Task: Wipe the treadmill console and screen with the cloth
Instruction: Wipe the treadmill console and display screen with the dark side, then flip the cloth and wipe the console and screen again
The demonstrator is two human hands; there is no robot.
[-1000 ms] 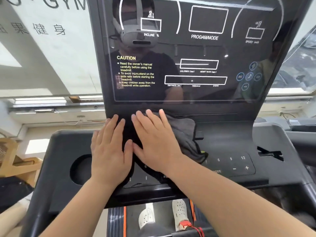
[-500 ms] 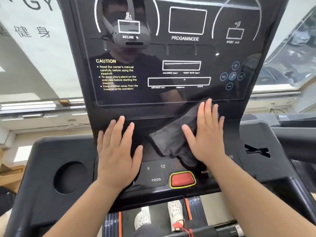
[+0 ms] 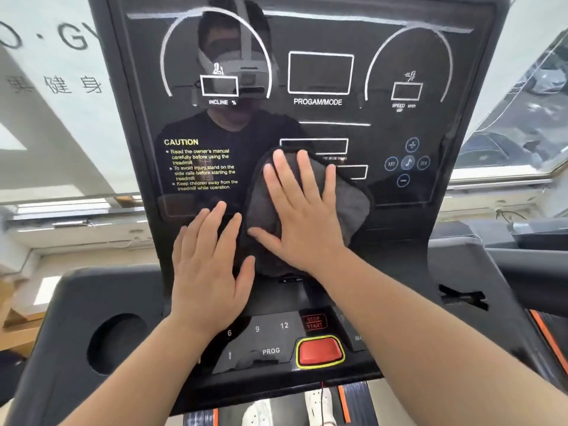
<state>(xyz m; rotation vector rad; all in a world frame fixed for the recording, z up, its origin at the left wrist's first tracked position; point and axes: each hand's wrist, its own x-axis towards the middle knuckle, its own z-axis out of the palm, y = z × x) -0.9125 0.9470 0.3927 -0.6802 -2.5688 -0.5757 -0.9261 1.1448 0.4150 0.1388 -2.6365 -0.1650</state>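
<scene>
A dark grey cloth (image 3: 350,204) is pressed flat against the lower middle of the treadmill's glossy black screen (image 3: 319,75). My right hand (image 3: 299,210) lies spread on the cloth, fingers pointing up, covering most of it. Just left of it, my left hand (image 3: 212,265) rests flat with fingers apart, on the screen's lower edge and the cloth's lower left part. The console (image 3: 270,348) with number keys and a PROG label sits below both hands.
A red stop button (image 3: 319,352) ringed in yellow sits at the console's front. A round cup recess (image 3: 116,342) is at the left, a slot (image 3: 461,298) at the right. White shoes show on the belt below. Windows flank the screen.
My right hand has slid the cloth up and left from the screen's bottom edge onto the screen. My left hand moved up from the console keys to the screen's base.
</scene>
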